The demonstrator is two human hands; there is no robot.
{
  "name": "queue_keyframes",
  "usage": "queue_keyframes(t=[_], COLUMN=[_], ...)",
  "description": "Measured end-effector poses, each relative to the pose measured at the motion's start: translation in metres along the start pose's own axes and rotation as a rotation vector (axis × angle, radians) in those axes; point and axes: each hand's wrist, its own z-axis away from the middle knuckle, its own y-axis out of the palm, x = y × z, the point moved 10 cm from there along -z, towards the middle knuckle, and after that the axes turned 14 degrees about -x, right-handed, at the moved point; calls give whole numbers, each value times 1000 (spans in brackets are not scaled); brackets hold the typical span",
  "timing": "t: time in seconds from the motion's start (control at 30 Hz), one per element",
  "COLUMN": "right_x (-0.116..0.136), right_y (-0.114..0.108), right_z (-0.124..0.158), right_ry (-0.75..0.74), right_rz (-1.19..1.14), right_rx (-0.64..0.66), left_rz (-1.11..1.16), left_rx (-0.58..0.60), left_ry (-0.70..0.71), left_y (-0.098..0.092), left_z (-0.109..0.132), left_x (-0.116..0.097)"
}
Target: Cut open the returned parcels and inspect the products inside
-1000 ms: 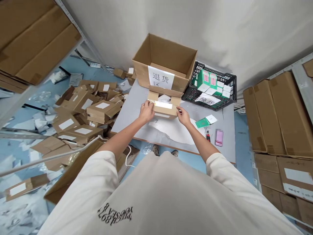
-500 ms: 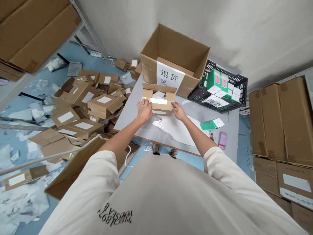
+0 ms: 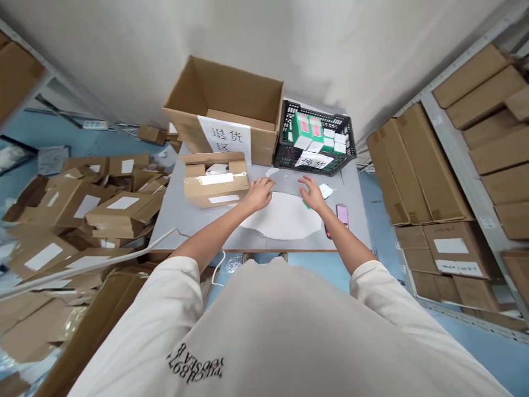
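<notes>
My left hand (image 3: 259, 194) is over the table, its fingers apart and holding nothing, just right of an open cardboard box (image 3: 215, 190) with white labels and its back flap raised. Something white shows inside that box. To the right, my right hand (image 3: 311, 194) hovers with spread fingers, empty, above a green and white packet (image 3: 325, 191) that it partly hides. A white sheet (image 3: 287, 216) lies on the table between and below both hands.
Behind stand a large open carton (image 3: 260, 144) and a black crate (image 3: 349, 149) of green and white boxes. A phone (image 3: 342, 214) lies at the right of the table (image 3: 169, 220). Cartons (image 3: 124, 202) pile up at left; shelves hold more boxes at right.
Both hands have let go of the small cardboard box, which now stands to their left. The view has turned rightward, and the white sheet is more fully in sight.
</notes>
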Motion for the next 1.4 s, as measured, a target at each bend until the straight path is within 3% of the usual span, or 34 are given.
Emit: queue_keyframes(t=[0.13, 0.27, 0.37, 0.5, 0.6, 0.8, 0.93, 1.07, 1.4], right_x=[-54, -103, -135, -163, -171, -177, -174, -157, -79], right_y=[-76, -112, -111, -89, -73, -55, -54, -55, -11], right_z=[9, 23, 34, 45, 47, 49, 54, 63, 93], right_ry=[95, 207, 328, 498, 541, 564, 571, 542, 388], right_rz=[58, 48, -42, -172, -263, -369, -372, -339, -374], right_rx=[-155, -168, -110, -21, 20, 12, 0, 12, 117], left_rz=[50, 98, 115, 70, -8, -38, -12, 63, 137], left_rx=[50, 117, 168, 199, 155, 157, 138, 115, 204], left_ry=[47, 49, 3, -132, -212, -212, -211, -142, -69], left_y=[40, 85, 116, 145, 155, 178, 183, 175, 128], left_z=[-26, -47, -58, -69, -77, -89, -90, -82, -21], left_x=[-51, -94, -120, -141, -149, -155, -147, -137, -80])
